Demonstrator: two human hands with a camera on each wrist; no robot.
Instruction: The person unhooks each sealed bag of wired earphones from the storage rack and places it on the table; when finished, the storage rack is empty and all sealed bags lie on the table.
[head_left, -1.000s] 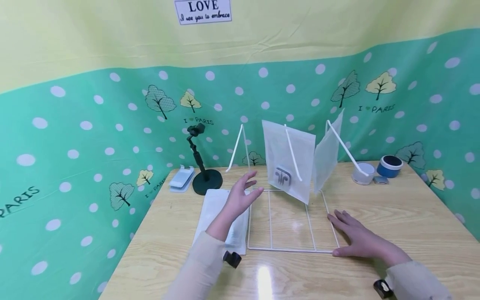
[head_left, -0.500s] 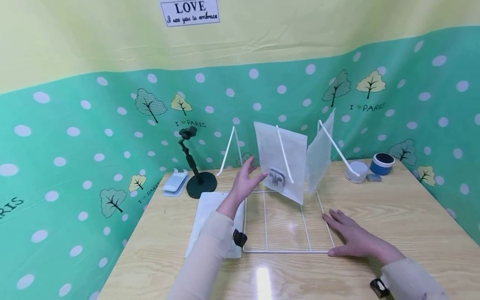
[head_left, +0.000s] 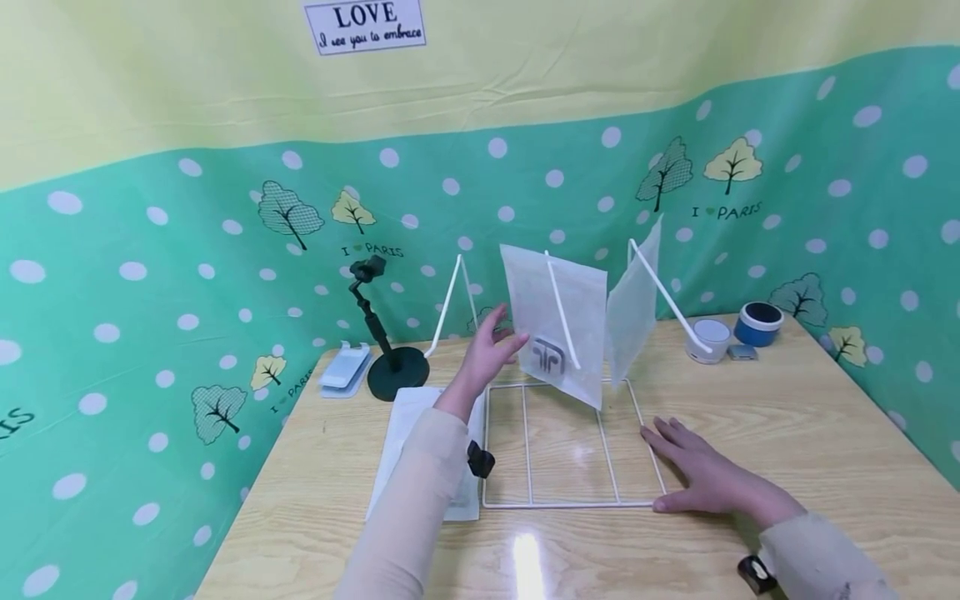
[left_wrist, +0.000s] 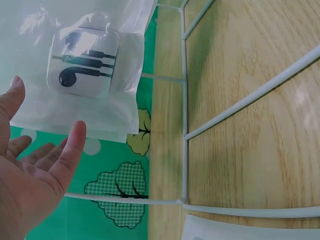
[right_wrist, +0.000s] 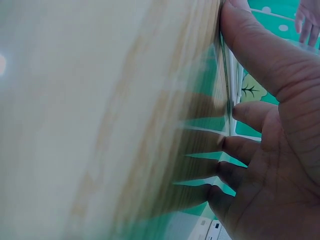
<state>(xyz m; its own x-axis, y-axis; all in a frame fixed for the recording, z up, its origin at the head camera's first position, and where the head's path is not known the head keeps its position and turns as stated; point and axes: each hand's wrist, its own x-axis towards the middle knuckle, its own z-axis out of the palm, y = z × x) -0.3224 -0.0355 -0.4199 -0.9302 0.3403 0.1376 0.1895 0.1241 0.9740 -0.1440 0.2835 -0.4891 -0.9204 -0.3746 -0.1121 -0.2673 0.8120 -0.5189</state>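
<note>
Just at two o'clock of the raised left hand (head_left: 486,353), a translucent pouch (head_left: 558,321) holding an earphone case (left_wrist: 84,61) is seen hanging on the white wire rack (head_left: 570,446), close to the fingertips but not gripped. That hand is held open with fingers spread. The right hand (head_left: 697,471) is laid flat, fingers straight, on the table (head_left: 810,433) against the rack's four o'clock corner.

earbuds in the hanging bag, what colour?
Dark, black-looking earbuds in a white case inside the clear bag; left wrist view shows it best.
</note>
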